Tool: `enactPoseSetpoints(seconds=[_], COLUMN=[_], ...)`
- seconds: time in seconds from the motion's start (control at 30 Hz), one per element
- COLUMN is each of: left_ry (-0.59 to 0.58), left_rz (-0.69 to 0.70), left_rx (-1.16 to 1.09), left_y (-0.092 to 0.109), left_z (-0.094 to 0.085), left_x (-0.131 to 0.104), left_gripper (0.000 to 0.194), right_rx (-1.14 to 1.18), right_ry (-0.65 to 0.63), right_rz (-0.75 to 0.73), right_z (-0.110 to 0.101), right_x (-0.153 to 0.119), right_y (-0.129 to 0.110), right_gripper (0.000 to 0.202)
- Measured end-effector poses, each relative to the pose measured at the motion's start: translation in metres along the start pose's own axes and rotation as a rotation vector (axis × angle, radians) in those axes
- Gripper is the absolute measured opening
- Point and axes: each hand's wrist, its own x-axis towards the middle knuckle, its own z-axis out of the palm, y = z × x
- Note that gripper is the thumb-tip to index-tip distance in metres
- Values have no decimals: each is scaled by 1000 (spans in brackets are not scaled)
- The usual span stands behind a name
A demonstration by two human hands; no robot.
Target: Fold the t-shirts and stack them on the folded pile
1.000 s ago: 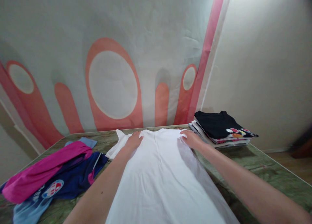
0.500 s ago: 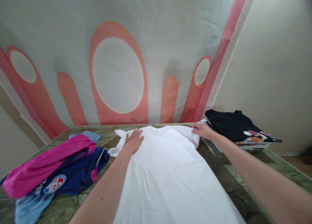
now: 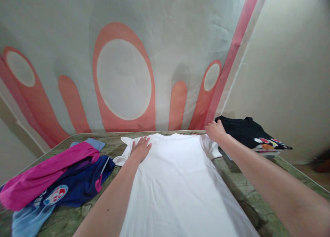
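Note:
A white T-shirt [image 3: 175, 182] lies spread on the table, its neckline toward the far edge and its lower part running out of the bottom of the view. My left hand [image 3: 141, 149] rests flat on its left shoulder with the fingers apart; the left sleeve is bunched beyond the hand. At the right shoulder, my right hand [image 3: 216, 130] has its fingers closed on the top edge of the sleeve, which hangs open below it. That hand is right beside a stack of folded clothes with a black shirt [image 3: 239, 130] on top.
On the left of the patterned table [image 3: 85, 218] lie a pink garment [image 3: 51, 171], a dark blue one [image 3: 82, 182] with a round logo, and light blue cloth [image 3: 31, 219]. Behind the table stands a wall [image 3: 165, 34] with coral shapes.
My right hand has moved slightly right and up, and the right sleeve has spread outward. My left hand keeps its place on the shirt. The view has shifted slightly.

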Motion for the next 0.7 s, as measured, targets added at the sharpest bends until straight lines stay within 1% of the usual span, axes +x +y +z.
enactPoseSetpoints(seconds=[0.1, 0.23, 0.33, 0.4, 0.47, 0.53, 0.63, 0.7], left_ry=[11, 23, 78, 101, 71, 22, -1, 31], left_rz=[10, 1, 18, 64, 101, 96, 58, 62], left_rx=[3, 1, 0, -12, -19, -8, 14, 21], left_y=[2, 4, 5, 6, 7, 8, 10, 14], left_z=[0, -2, -4, -3, -1, 2, 2, -3], left_x=[0, 0, 0, 1, 3, 5, 7, 6], left_gripper=[51, 51, 49, 49, 50, 52, 54, 52], right_rx=[53, 160, 226, 260, 283, 296, 316, 341], right_ry=[16, -18, -32, -28, -10, 15, 42, 54], right_rz=[-1, 51, 111, 143, 168, 188, 190, 145], right_z=[20, 42, 57, 66, 73, 75, 70, 62], right_x=[4, 25, 37, 38, 34, 30, 26, 23], right_y=[-29, -70, -92, -100, -102, -101, -98, -101], right_gripper=[28, 32, 31, 30, 31, 35, 38, 39])
